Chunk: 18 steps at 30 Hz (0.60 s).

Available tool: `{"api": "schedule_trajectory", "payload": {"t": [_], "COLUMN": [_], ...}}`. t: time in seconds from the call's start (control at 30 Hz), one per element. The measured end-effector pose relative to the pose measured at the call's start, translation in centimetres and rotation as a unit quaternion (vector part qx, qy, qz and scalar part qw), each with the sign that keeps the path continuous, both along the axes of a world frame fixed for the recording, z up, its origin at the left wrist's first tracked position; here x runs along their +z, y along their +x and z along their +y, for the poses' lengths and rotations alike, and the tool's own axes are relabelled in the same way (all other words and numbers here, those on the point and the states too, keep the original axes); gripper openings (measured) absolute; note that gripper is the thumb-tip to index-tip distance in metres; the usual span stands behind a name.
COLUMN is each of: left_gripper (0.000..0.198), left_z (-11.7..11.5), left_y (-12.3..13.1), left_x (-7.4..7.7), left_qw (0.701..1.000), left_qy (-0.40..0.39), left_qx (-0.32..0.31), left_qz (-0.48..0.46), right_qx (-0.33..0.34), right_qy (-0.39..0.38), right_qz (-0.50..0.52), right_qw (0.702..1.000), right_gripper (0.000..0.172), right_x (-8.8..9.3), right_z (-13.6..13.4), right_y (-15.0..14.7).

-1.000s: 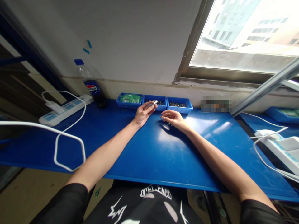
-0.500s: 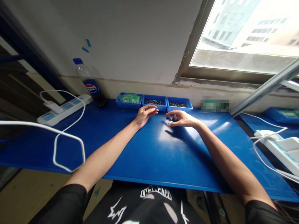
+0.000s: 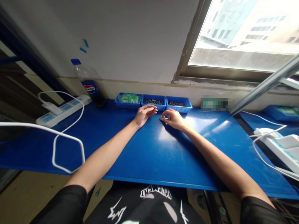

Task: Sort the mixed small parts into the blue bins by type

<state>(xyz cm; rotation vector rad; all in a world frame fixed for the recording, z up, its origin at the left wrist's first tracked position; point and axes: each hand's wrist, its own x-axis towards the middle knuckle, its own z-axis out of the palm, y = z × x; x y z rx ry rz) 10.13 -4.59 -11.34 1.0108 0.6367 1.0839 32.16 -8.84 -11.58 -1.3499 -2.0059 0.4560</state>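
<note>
My left hand (image 3: 143,115) hovers just in front of the middle bin, palm turned inward. Its fingers are loosely curved and a little apart, with nothing visible in them. To its right, my right hand (image 3: 174,119) is low over the blue table (image 3: 144,155), thumb and fingertips pinched together. A small silvery metal piece (image 3: 164,117) shows at those fingertips; its exact kind is too small to make out. Behind the hands stand a blue bin (image 3: 153,107) of small dark metal parts and another blue bin (image 3: 179,109) of thin brownish metal pieces.
A third bin (image 3: 128,105) holds green packets. At the left are a cola bottle (image 3: 90,87), a white power strip (image 3: 65,110) and a looping white cable (image 3: 54,149). A metal strut (image 3: 261,88) slants at the right beside another power strip (image 3: 277,146).
My right hand has moved left and down to the table, and its spread fingers have closed into a pinch near the small metal piece. My left hand has barely moved.
</note>
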Motion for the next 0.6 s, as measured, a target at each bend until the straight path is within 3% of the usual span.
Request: {"api": "schedule_trajectory", "payload": {"t": [0.13,0.33,0.6], "left_gripper": [0.023,0.023,0.024], "left_z": [0.1,0.0,0.0], "left_y": [0.0,0.2,0.5], "left_x": [0.0,-0.1,-0.5], "left_qw": [1.0,1.0,0.994], "left_qy": [0.0,0.023,0.08], "left_qx": [-0.004,-0.017,-0.024], "left_qz": [-0.001,0.007,0.07], "right_qx": [-0.004,-0.03,-0.039], "right_qy": [-0.004,-0.056,-0.065], "right_qz": [0.042,0.291,0.362], "right_qw": [0.999,0.955,0.929], "right_gripper": [0.025,0.04,0.046], "right_x": [-0.4,-0.6,-0.2], "right_z": [-0.4,-0.6,-0.6], "right_y": [-1.0,-1.4,-0.3]}}
